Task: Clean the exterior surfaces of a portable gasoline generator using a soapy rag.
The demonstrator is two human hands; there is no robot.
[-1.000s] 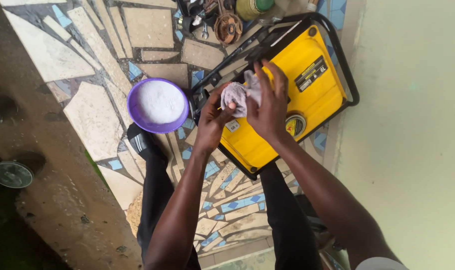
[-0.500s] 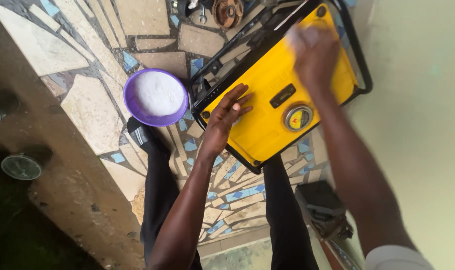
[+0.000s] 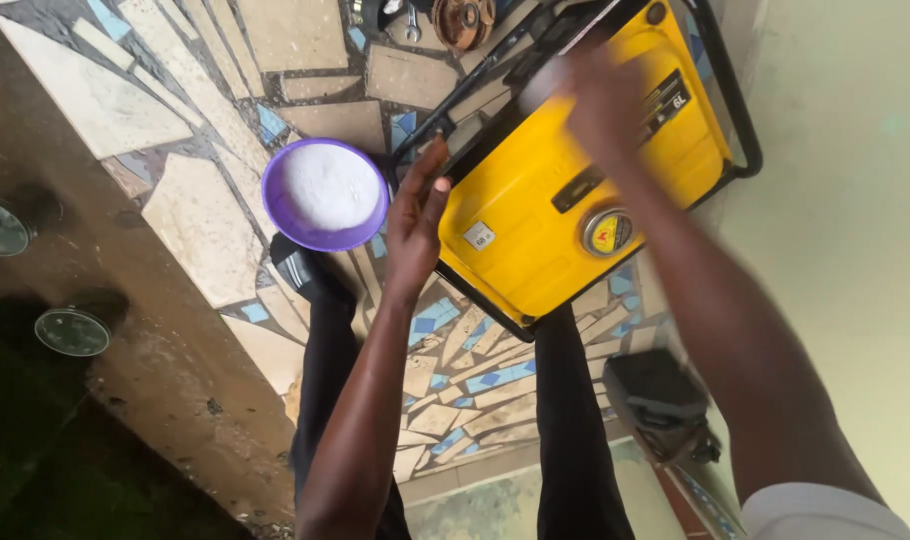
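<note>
Generator: yellow generator (image 3: 545, 230) in a black tube frame (image 3: 743, 120) stood on the mosaic floor (image 3: 305, 45), far and right of centre, its top tilted toward the camera.
Fuel gauge: a round dial (image 3: 608, 232) sat on the near part of the yellow top, with a small white sticker (image 3: 478, 236) to its left.
Right hand: the right hand (image 3: 600, 95) lay over the far part of the yellow top, blurred; a pale cloth (image 3: 540, 85) showed at its left edge. Whether the fingers were closed on the cloth could not be told.
Left hand: the left hand (image 3: 415, 225) was at the generator's left edge, fingers straight and held together, open and gripping nothing; it seemed to rest against the frame there.
Bowl: a purple bowl (image 3: 274, 208) full of white foam (image 3: 330, 187) sat on the floor just left of the left hand.
Legs: black trouser legs (image 3: 325, 370) ran down the near middle, one on each side of the generator's near corner.
Tools: rusty metal parts (image 3: 462, 20) lay at the far edge, beyond the generator.
Right side: a pale green wall (image 3: 845, 250) stood right of the generator; a dark boxy object (image 3: 655, 395) lay near its foot.
Left side: a wet concrete strip (image 3: 125, 330) ran along the left.
</note>
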